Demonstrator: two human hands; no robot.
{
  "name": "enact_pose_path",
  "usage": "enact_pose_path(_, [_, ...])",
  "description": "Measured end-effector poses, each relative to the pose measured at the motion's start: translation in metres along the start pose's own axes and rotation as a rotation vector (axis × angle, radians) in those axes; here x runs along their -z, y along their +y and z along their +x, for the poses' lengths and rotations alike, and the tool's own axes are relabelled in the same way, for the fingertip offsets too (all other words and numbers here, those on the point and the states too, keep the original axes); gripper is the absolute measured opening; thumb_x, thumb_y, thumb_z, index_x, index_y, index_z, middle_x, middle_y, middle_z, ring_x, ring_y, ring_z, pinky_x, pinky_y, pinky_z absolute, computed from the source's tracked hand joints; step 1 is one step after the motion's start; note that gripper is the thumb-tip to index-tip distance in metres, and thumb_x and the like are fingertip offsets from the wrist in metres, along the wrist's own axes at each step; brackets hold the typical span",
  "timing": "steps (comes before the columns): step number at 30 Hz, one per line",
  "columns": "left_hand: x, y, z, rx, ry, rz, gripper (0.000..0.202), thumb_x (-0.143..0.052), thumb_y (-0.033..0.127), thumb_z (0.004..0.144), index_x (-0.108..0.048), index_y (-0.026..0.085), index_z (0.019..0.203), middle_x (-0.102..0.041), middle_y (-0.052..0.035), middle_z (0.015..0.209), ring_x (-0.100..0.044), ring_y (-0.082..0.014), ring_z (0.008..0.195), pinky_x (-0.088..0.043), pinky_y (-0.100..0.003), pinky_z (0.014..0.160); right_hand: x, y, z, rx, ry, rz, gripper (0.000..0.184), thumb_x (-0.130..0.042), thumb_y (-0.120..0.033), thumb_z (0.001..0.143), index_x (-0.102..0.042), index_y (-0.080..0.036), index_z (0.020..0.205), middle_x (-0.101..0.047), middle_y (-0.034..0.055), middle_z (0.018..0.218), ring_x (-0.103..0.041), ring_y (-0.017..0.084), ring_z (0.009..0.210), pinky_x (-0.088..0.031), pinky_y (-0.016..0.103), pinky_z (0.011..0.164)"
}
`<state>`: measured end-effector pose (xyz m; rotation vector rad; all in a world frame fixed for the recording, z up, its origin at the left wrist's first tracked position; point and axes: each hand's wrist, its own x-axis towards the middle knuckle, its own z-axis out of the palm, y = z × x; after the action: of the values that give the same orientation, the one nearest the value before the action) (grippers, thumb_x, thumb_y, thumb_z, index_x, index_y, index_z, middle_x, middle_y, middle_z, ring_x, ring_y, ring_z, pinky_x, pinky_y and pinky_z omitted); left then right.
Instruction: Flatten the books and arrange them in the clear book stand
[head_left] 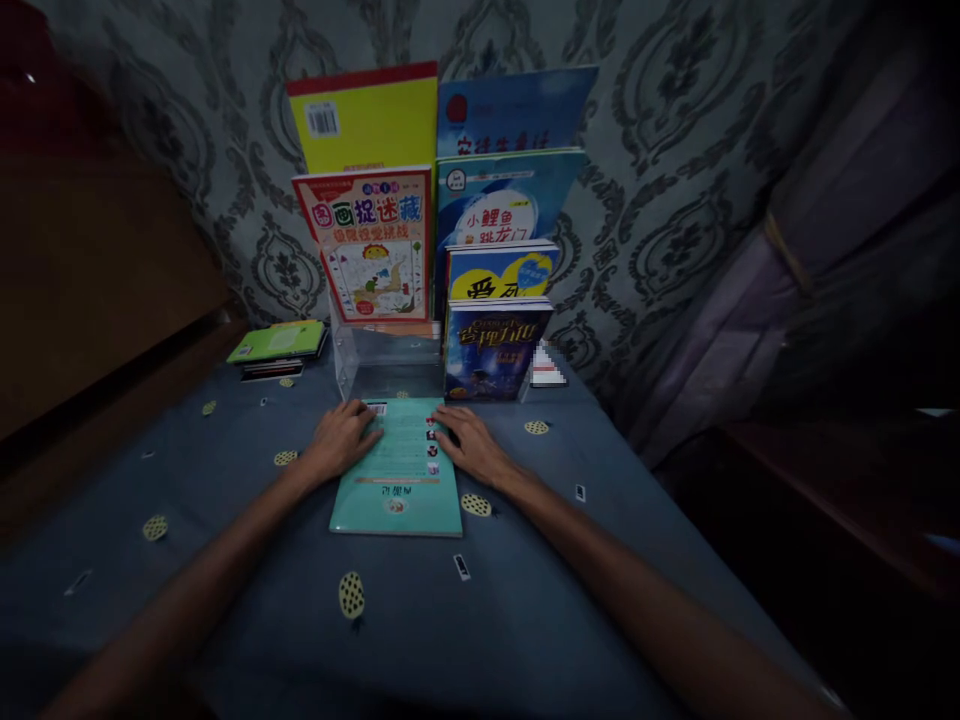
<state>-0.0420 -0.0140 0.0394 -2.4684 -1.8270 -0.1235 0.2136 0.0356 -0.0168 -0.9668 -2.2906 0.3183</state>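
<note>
Two bare hands flank one book in the head view: the left hand [345, 440] lies at the upper left edge of a teal book [411, 505], thumb on its cover, and the right hand [474, 445] rests at the upper right edge, fingers bent over onto the cover. Both are loosely spread rather than clenched, and touching the two sides probably keeps the book square and steady. It lies flat on the tabletop [255, 580], just in front of a transparent stand [394, 378], its print upside down to the wearer and a barcode at the far end. Behind, the stand carries books in rising steps, seemingly so that each cover shows above the next: on the right, a dark blue book [495, 350] stands foremost; on the left, a red-bordered book [375, 255] leans before a yellow one [364, 130]. Farther left, a low stack [277, 345] lies flat, apart from the stand.
</note>
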Motion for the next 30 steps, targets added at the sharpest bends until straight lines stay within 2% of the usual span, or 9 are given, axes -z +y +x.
enact_pose_path(3, [-0.009, -0.017, 0.008, -0.015, 0.012, -0.119, 0.046, -0.037, 0.037, 0.099, -0.054, 0.014, 0.136, -0.055, -0.0139, 0.136, -0.054, -0.0258, 0.124, -0.044, -0.039, 0.104, -0.003, 0.002, -0.001, -0.003, 0.006, -0.005, 0.038, -0.051, -0.030, 0.093, -0.066, -0.017, 0.127, -0.064, 0.0150, 0.133, -0.057, 0.029, 0.126, -0.043, 0.050, 0.108])
enact_pose_path(6, [-0.015, -0.024, 0.004, -0.013, 0.036, -0.183, 0.048, -0.036, 0.036, 0.099, -0.053, 0.012, 0.137, -0.054, -0.0153, 0.139, -0.052, -0.0265, 0.128, -0.041, -0.040, 0.108, -0.004, 0.003, -0.002, -0.020, -0.009, -0.024, 0.040, -0.050, -0.032, 0.094, -0.064, -0.019, 0.129, -0.062, 0.0135, 0.136, -0.055, 0.030, 0.128, -0.041, 0.051, 0.109])
enact_pose_path(12, [-0.006, -0.020, -0.037, -0.097, 0.025, -0.268, 0.048, -0.036, 0.037, 0.099, -0.056, 0.014, 0.136, -0.056, -0.0133, 0.140, -0.053, -0.0245, 0.128, -0.039, -0.039, 0.111, -0.004, 0.000, -0.002, -0.045, -0.050, -0.041, 0.042, -0.046, -0.033, 0.096, -0.063, -0.016, 0.131, -0.059, 0.0156, 0.139, -0.053, 0.032, 0.131, -0.040, 0.054, 0.109])
enact_pose_path(17, [0.001, -0.014, -0.076, -0.089, -0.012, -0.320, 0.050, -0.034, 0.039, 0.101, -0.051, 0.014, 0.141, -0.052, -0.0110, 0.147, -0.049, -0.0249, 0.134, -0.041, -0.040, 0.111, -0.002, -0.008, -0.004, -0.065, -0.074, -0.088, 0.044, -0.044, -0.030, 0.096, -0.061, -0.015, 0.133, -0.057, 0.0148, 0.142, -0.048, 0.034, 0.135, -0.038, 0.055, 0.111])
enact_pose_path(24, [0.000, -0.010, -0.092, -0.089, -0.014, -0.316, 0.050, -0.033, 0.037, 0.101, -0.048, 0.016, 0.144, -0.048, -0.0101, 0.150, -0.046, -0.0257, 0.138, -0.039, -0.044, 0.114, 0.002, -0.031, -0.023, 0.000, -0.148, -0.046, 0.044, -0.045, -0.029, 0.096, -0.058, -0.020, 0.137, -0.054, 0.0112, 0.146, -0.042, 0.031, 0.141, -0.031, 0.057, 0.115])
enact_pose_path(30, [-0.005, -0.002, -0.120, -0.105, -0.005, -0.293, 0.051, -0.034, 0.040, 0.102, -0.043, 0.020, 0.148, -0.044, -0.0093, 0.154, -0.043, -0.0258, 0.140, -0.039, -0.044, 0.115, 0.015, -0.056, -0.059, 0.075, -0.223, 0.037, 0.044, -0.045, -0.034, 0.099, -0.052, -0.026, 0.142, -0.048, 0.0087, 0.151, -0.036, 0.028, 0.145, -0.028, 0.058, 0.118])
